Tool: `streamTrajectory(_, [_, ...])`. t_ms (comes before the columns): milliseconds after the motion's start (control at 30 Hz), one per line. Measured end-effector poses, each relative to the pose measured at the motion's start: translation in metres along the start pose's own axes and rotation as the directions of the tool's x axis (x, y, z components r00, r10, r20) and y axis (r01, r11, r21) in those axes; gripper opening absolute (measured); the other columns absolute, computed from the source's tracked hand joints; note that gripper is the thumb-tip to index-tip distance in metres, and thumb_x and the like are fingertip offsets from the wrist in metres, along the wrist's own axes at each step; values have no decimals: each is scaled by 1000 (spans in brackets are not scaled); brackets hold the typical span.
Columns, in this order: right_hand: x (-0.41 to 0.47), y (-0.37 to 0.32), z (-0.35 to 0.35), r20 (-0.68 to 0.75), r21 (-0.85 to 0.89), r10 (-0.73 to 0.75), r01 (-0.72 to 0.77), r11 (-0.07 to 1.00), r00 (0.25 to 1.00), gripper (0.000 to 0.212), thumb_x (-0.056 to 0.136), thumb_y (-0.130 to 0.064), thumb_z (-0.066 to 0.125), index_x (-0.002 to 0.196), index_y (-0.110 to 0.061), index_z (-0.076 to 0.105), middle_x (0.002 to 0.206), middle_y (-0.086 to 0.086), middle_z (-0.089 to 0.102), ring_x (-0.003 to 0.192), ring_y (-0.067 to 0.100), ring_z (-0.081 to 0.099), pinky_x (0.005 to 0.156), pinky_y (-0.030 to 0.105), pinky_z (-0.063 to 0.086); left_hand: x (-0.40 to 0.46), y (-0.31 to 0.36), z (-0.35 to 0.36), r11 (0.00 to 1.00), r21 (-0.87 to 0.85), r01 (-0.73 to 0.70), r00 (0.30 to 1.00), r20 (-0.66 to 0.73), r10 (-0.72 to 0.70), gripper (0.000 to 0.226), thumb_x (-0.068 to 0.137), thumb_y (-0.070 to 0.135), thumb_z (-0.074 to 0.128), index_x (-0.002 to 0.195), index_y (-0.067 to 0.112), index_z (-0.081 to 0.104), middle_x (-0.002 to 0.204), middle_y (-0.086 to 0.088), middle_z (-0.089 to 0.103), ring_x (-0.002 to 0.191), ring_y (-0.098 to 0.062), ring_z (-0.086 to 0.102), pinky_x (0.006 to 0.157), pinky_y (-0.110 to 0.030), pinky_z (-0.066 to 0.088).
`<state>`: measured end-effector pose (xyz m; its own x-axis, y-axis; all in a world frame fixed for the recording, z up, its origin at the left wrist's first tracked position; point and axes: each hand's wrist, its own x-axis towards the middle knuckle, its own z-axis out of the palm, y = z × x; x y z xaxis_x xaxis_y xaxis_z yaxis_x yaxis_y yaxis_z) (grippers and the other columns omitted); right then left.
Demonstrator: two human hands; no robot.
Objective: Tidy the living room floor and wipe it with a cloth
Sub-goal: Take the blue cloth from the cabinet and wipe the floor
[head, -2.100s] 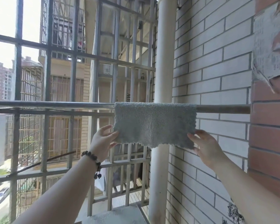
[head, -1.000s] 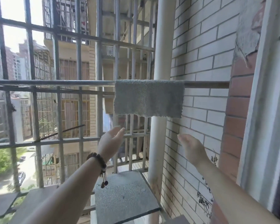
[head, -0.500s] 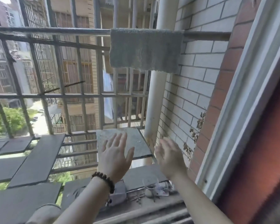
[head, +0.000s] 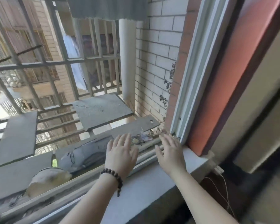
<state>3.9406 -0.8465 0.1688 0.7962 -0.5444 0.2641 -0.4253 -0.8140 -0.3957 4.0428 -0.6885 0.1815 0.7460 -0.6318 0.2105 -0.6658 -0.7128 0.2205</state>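
A: Hands? 
B: Left hand (head: 120, 156) and right hand (head: 170, 155), fingers spread, holding nothing, have dropped from the rail to over the window sill (head: 142, 188).
A: Cloth? 
B: Grey cloth (head: 107, 8) hangs at 12 o'clock, now at the top edge, well apart from both hands.

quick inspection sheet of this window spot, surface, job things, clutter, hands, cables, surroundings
Surface: pale window sill, with a sliding track along its outer edge.
Job's things: grey cloth hangs at the top of the view, outside the window; only its lower part shows.
Clutter: small litter on the ledge beyond the track; a dusty grey bundle and a pale rounded object outside.
Hands: left hand and right hand open, fingers straight, holding nothing, over the sill; a bead bracelet on the left wrist.
Cables: thin white wire below the sill's right end.
Surroundings: metal bars, grey slabs, white pipe, brick wall.
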Motion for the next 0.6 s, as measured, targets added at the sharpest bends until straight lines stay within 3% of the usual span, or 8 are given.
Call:
streamTrajectory(133, [-65, 9, -4, -32, -22, 136, -136, 990, 990, 58, 96, -45, 26, 142, -13, 39, 149, 6, 36, 142, 21, 22, 117, 41, 16, -39, 18, 12, 989, -28, -143, 987, 65, 145, 64, 95, 54, 22, 151, 23, 16, 155, 4, 24, 144, -18, 15, 118, -41, 9])
streamTrajectory(300, [-165, 33, -16, -170, -22, 352, -360, 933, 921, 45, 97, -33, 45, 137, -12, 46, 144, 5, 44, 139, 22, 29, 115, 48, 22, -92, 60, 33, 939, -68, -337, 927, 153, 343, 76, 85, 60, 7, 149, 21, 23, 153, -1, 30, 143, -21, 20, 118, -43, 13])
streamTrajectory(467, [-278, 71, -24, -283, -12, 609, -638, 770, 741, 48, 89, -35, 46, 125, -6, 59, 128, 12, 59, 125, 31, 49, 101, 52, 41, -148, 123, 59, 843, -160, -514, 803, 256, 539, 62, 95, 49, 33, 150, 24, 18, 155, 2, 24, 145, -19, 12, 119, -42, 7])
streamTrajectory(600, [-373, 96, -40, -317, 4, 761, -802, 598, 566, 53, 89, -41, 36, 122, -6, 60, 122, 13, 61, 111, 34, 56, 93, 45, 48, -201, 181, 84, 700, -215, -681, 626, 326, 708, 66, 91, 52, 21, 149, 20, 22, 154, 0, 28, 145, -19, 14, 118, -39, 6])
